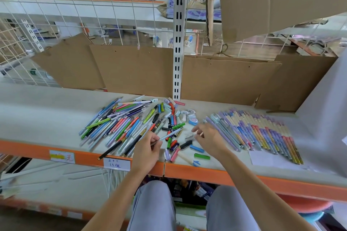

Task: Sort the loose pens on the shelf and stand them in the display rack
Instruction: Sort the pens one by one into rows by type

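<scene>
Head view: sorting in hand, left hand (pixel 148 148) pinching a pale blue pen (pixel 167 135) by its tip end, right hand (pixel 208 138) released, fingers spread over loose caps (pixel 187 151) at the shelf (pixel 37 118) middle. Mixed pens (pixel 120 124) heaped at nine o'clock, sorted row (pixel 262 135) at three o'clock; no display rack visible. Next, probably: finding a matching cap, then placing with its like.

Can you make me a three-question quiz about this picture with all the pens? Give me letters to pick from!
1. Where is the neat row of pens?
A. right side of the shelf
B. left side
C. on the floor

2. What colour is the shelf's front edge?
A. blue
B. orange
C. green

3. What is the left hand doing?
A. holding a pen
B. lying flat
C. pointing up

Answers: 1 A, the row lies right of the messy pile. 2 B, the strip is orange. 3 A, its fingers pinch a light blue pen.
</scene>
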